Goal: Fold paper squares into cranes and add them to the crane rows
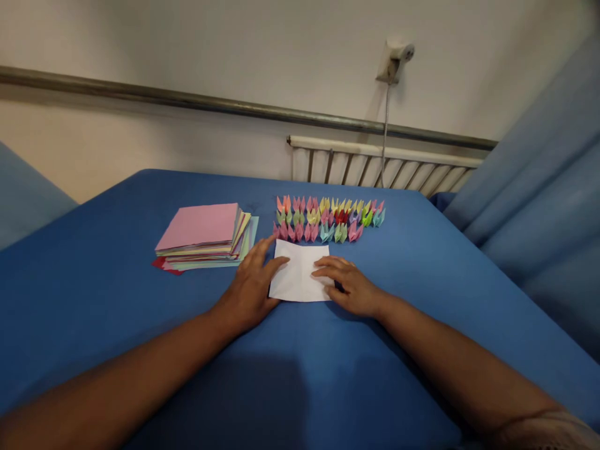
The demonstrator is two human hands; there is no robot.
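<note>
A white sheet of paper (pixel 300 275) with faint crease lines lies in front of me on the blue-covered table. My left hand (pixel 253 281) is at its left edge, thumb over the top of the sheet and the other fingers stretched along and beyond that edge. On the right side, my right hand (pixel 349 284) rests with spread, slightly bent fingertips on the paper. Just beyond the sheet stand rows of small folded paper cranes (pixel 328 217) in many colours. The tip of my left index finger comes close to the nearest row.
A thick stack of coloured paper (pixel 199 228), pink on top, sits to the left. Behind the blue table (pixel 375 381) are a wall, a metal rail (pixel 225 103), a radiator (pixel 365 164) and a socket with a cord (pixel 394 62). Blue curtains (pixel 539 187) hang at the right.
</note>
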